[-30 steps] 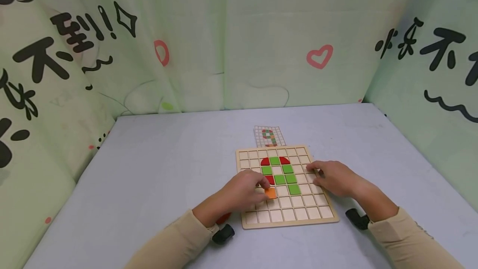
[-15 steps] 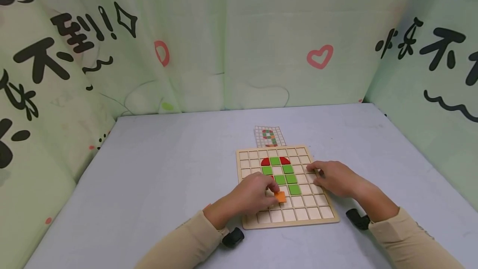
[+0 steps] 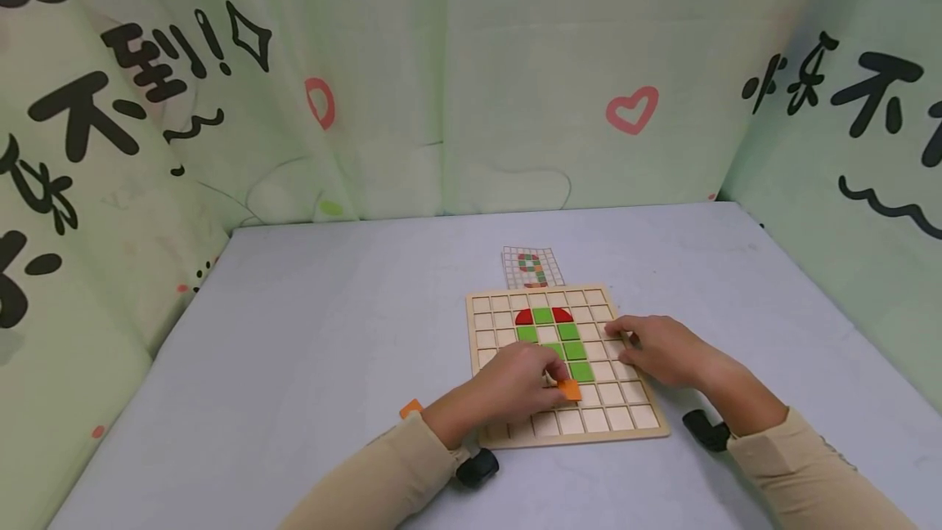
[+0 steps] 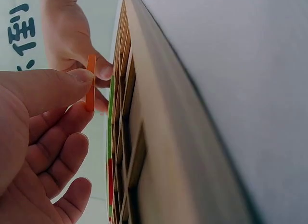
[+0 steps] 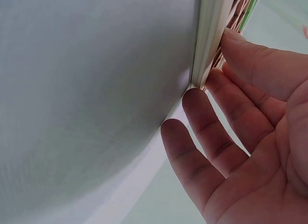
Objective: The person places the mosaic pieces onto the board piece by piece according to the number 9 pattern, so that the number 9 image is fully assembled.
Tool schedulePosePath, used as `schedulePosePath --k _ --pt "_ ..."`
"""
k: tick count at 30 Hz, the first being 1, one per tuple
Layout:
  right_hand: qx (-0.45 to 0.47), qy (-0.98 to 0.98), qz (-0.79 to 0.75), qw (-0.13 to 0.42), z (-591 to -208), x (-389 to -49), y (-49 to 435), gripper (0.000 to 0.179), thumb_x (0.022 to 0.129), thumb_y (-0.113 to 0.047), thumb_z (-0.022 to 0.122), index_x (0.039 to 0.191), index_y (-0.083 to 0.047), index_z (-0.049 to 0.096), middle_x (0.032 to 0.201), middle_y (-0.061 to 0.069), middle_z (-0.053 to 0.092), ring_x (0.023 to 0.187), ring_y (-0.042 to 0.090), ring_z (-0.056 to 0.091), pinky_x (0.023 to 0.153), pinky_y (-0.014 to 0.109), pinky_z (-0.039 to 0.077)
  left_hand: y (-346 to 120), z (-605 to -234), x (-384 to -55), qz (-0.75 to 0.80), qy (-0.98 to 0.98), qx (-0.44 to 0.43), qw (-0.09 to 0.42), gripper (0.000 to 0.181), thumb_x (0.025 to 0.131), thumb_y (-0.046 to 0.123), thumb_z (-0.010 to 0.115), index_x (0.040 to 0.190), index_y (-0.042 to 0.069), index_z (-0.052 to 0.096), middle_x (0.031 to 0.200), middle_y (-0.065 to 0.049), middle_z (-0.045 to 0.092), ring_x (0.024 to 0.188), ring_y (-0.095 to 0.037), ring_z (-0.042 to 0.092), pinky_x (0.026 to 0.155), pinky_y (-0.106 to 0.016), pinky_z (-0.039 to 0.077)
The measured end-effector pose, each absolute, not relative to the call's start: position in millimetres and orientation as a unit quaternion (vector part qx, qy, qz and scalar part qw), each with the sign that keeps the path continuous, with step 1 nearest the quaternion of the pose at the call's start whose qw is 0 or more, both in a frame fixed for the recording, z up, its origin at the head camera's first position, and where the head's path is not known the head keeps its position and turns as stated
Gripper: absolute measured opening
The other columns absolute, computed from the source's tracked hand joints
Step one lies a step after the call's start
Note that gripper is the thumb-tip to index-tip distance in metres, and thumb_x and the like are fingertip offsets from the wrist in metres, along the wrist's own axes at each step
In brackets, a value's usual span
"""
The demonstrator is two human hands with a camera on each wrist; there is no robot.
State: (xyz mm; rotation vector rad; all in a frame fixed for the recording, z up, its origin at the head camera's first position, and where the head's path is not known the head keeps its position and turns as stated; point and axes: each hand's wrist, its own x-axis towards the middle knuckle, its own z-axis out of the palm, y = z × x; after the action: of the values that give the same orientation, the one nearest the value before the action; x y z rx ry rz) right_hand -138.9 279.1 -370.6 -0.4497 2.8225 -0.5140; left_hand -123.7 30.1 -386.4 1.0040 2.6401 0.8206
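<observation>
In the head view my left hand point(image 3: 515, 387) pinches an orange square tile point(image 3: 570, 390) over the lower middle of a wooden grid board point(image 3: 611, 395). The left wrist view shows this tile point(image 4: 90, 84) edge-on between thumb and index finger, standing off the board. My right hand point(image 3: 666, 350) rests at the board's right edge. Its thumb point(image 5: 245, 53) and fingertips touch the frame, and the lower fingers reach the table. Green tiles point(image 3: 570, 331) and red rounded tiles point(image 3: 562, 315) sit in the grid. The left hand covers some cells.
Behind the board lies a pattern card point(image 3: 515, 268) with a printed coloured figure. Another orange piece point(image 3: 410, 407) is on the white table point(image 3: 316, 334), partly behind my left forearm. Printed curtains point(image 3: 515, 105) surround the table at the back and sides.
My left hand has carried the orange tile rightward and slightly nearer me across the board. The orange piece on the table has come into sight behind the forearm. My right hand stays put.
</observation>
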Motion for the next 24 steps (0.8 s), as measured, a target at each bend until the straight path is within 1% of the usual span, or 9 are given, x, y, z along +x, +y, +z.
schedulePosePath --k 2,5,9,12,19,24 --pt "-0.154 0.965 -0.177 0.119 -371 -139 280 0.041 0.092 -0.011 0.069 0.13 0.002 0.061 0.113 0.019 0.065 0.098 0.033 0.059 0.086 0.052 0.048 33 -387 -124 0.279 0.892 0.341 0.102 0.011 0.089 0.025 0.079 0.093 0.017 0.072 0.08 0.017 0.059 0.078 -0.003 0.049 0.072 -0.016 0.042" --pt "-0.156 0.965 -0.175 0.118 -371 -140 279 0.04 0.092 -0.01 0.069 0.129 0.002 0.061 0.113 0.018 0.065 0.097 0.032 0.059 0.086 0.052 0.048 37 -387 -124 0.269 0.895 0.342 0.103 0.01 0.089 0.024 0.078 0.093 0.017 0.073 0.081 0.016 0.06 0.078 -0.003 0.049 0.071 -0.016 0.042" --pt "-0.158 0.965 -0.174 0.115 -371 -140 279 0.04 0.091 -0.01 0.069 0.129 0.002 0.061 0.112 0.018 0.066 0.097 0.032 0.059 0.085 0.052 0.048 41 -386 -122 0.249 0.901 0.34 0.105 0.008 0.09 0.021 0.077 0.095 0.017 0.073 0.084 0.015 0.062 0.082 -0.004 0.051 0.075 -0.016 0.043" --pt "-0.158 0.965 -0.175 0.113 -371 -139 279 0.04 0.091 -0.01 0.069 0.129 0.002 0.061 0.112 0.017 0.066 0.096 0.031 0.059 0.085 0.051 0.048 43 -386 -122 0.238 0.902 0.344 0.105 0.006 0.09 0.02 0.077 0.095 0.017 0.074 0.083 0.015 0.062 0.083 -0.004 0.052 0.078 -0.016 0.044" --pt "-0.16 0.965 -0.176 0.114 -371 -140 280 0.04 0.091 -0.01 0.069 0.129 0.002 0.061 0.112 0.018 0.066 0.097 0.032 0.059 0.085 0.052 0.048 48 -388 -123 0.216 0.907 0.348 0.094 0.007 0.088 0.017 0.076 0.094 0.018 0.074 0.082 0.015 0.063 0.082 -0.004 0.053 0.077 -0.017 0.044" --pt "-0.162 0.965 -0.176 0.111 -372 -140 280 0.039 0.092 -0.01 0.069 0.129 0.001 0.062 0.113 0.017 0.066 0.098 0.031 0.06 0.086 0.051 0.048 52 -387 -122 0.215 0.909 0.343 0.1 0.008 0.089 0.021 0.077 0.096 0.018 0.074 0.081 0.015 0.061 0.08 -0.002 0.052 0.077 -0.016 0.043"
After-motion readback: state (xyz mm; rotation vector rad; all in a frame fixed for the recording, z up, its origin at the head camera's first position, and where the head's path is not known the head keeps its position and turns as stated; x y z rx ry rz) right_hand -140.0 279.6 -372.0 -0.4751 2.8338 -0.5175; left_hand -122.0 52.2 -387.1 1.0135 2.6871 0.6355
